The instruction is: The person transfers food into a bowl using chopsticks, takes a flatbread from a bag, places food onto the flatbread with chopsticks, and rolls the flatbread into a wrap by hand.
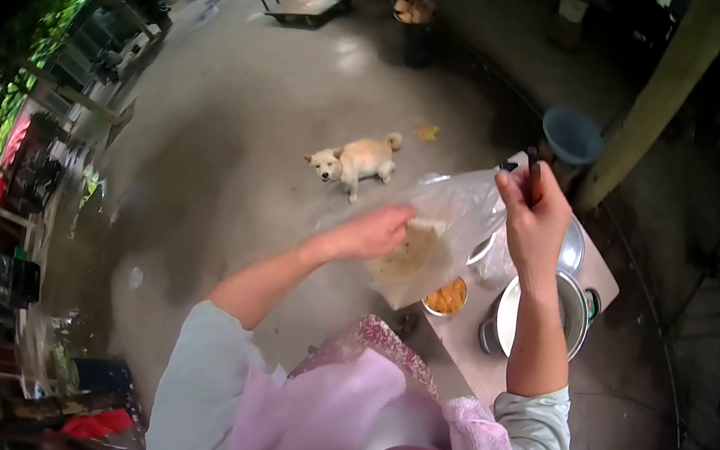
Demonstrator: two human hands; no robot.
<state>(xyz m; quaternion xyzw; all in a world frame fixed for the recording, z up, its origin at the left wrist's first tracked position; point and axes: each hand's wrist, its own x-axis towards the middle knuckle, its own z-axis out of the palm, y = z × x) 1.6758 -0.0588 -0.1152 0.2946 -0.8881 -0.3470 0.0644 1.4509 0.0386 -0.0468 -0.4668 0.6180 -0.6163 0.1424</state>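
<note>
A clear plastic bag [466, 199] with pale, wet-looking contents stretches between my hands above the table's edge. My left hand [382, 230], slightly blurred, is closed on the bag's near side. My right hand [536, 219] is raised above the table, its fingers wrapped round a thin tool with a brown handle [535, 184]; its working end cannot be made out. The bag's upper corner meets the right thumb. Below the bag stands a bowl of orange food pieces [446, 297]. A large metal pot [575, 311], partly hidden by my right forearm, stands beside it.
The small table [600, 270] also bears a metal lid [571, 249]. Behind it are a blue basin [572, 136] and a wooden post [656, 111]. A light-coloured dog [360, 162] stands on the concrete floor ahead. Farther off is a flatbed trolley [309, 3].
</note>
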